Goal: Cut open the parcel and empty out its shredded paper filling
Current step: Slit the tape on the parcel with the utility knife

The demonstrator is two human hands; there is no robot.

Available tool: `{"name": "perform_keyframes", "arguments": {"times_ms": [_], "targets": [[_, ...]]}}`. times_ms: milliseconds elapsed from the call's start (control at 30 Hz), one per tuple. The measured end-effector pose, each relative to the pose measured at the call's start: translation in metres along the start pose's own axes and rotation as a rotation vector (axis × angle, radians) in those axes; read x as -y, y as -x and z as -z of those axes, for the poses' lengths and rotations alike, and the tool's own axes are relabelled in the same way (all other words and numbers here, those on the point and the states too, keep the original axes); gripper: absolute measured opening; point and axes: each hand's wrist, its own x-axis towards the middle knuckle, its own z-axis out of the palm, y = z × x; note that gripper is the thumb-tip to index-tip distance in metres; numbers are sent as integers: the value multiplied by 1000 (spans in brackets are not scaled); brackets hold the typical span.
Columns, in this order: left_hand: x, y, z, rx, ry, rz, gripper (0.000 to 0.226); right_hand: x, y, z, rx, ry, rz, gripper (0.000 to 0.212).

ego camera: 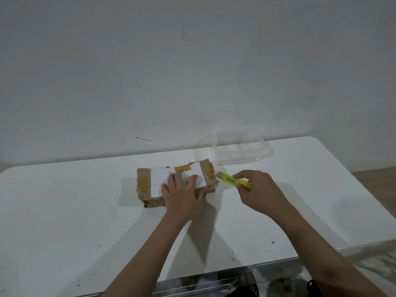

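On the one white table [64, 211] lay one brown parcel [143, 179] bearing one white label [158, 181]. One yellow-green utility knife [232, 180] was just right of it, and one clear plastic container [240, 146] stood at the far right. Two hands showed: left hand [182, 196], right hand [257, 191].

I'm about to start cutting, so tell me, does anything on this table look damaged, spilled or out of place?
Nothing is spilled. The parcel looks battered: its brown wrapping is crumpled and torn at the corners, with patchy orange tape. It sits slightly askew on the table. The clear container stands empty behind it.
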Motion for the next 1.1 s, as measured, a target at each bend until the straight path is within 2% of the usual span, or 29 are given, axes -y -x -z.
{"name": "perform_keyframes", "arguments": {"times_ms": [133,367,600,1100], "targets": [[1,2,-3,12,-13,-12,58,8,-2,-10,-41,-4,28,28],[-2,1,-2,-25,34,-10,78,15,-10,-22,9,69,24,31],[-1,0,-1,41,-33,10,59,23,-15,-14,69,155,30,30],[4,-2,0,49,-42,-35,60,19,-3,3,116,110,-23,27]]}}
